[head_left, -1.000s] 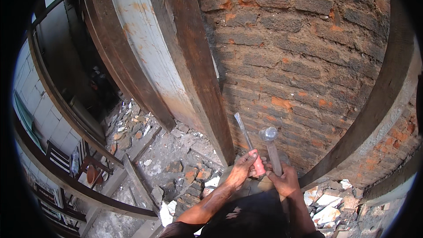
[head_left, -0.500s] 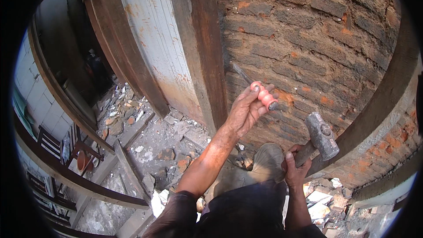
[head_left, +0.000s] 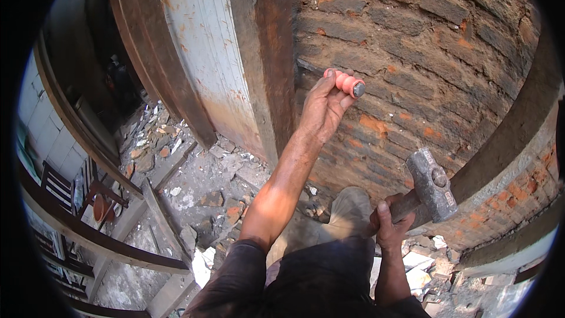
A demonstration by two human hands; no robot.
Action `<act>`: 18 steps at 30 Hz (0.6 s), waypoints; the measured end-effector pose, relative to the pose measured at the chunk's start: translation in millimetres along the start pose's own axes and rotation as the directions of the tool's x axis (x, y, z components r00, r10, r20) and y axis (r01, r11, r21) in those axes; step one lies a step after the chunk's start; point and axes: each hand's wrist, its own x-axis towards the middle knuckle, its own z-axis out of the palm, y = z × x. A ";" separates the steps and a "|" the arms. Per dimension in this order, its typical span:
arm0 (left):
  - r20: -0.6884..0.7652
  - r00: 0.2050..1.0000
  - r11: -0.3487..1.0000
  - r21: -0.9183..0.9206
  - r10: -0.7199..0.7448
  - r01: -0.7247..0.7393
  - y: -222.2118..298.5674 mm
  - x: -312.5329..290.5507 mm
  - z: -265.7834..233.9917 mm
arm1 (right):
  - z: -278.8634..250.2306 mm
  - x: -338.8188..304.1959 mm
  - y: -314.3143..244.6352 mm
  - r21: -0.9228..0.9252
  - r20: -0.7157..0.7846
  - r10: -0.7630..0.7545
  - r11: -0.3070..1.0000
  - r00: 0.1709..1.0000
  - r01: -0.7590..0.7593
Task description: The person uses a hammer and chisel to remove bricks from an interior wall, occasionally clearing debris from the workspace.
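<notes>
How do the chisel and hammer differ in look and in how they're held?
The chisel has a pinkish-red, ribbed handle; the hammer has a brownish one. The chisel's shaft is thin; the hammer's head is thick and blocky. The left hand grips the chisel, the right hand the hammer. Both show grey metal.

This looks like a building site: bare brick wall [head_left: 382,44], exposed timber post [head_left: 274,53], scattered rubble [head_left: 233,212].

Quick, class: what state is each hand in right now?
Left hand: closed, holding the chisel by its red handle.
Right hand: closed, holding the hammer by its handle.
</notes>
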 end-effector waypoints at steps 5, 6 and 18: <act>-0.005 1.000 0.996 -0.079 0.028 -0.029 -7.6 8.5 -5.4 | 12.3 66.5 -89.1 0.435 -0.133 -0.229 0.861 0.964 0.264; -0.010 0.999 0.994 -0.100 0.037 -0.038 -6.4 9.2 -5.5 | 16.0 81.2 -105.9 0.479 -0.182 -0.315 0.799 0.932 0.363; -0.070 0.994 0.985 -0.140 0.088 -0.097 -7.5 18.5 2.2 | 66.0 68.7 -63.1 0.187 0.192 0.400 0.882 0.896 -0.433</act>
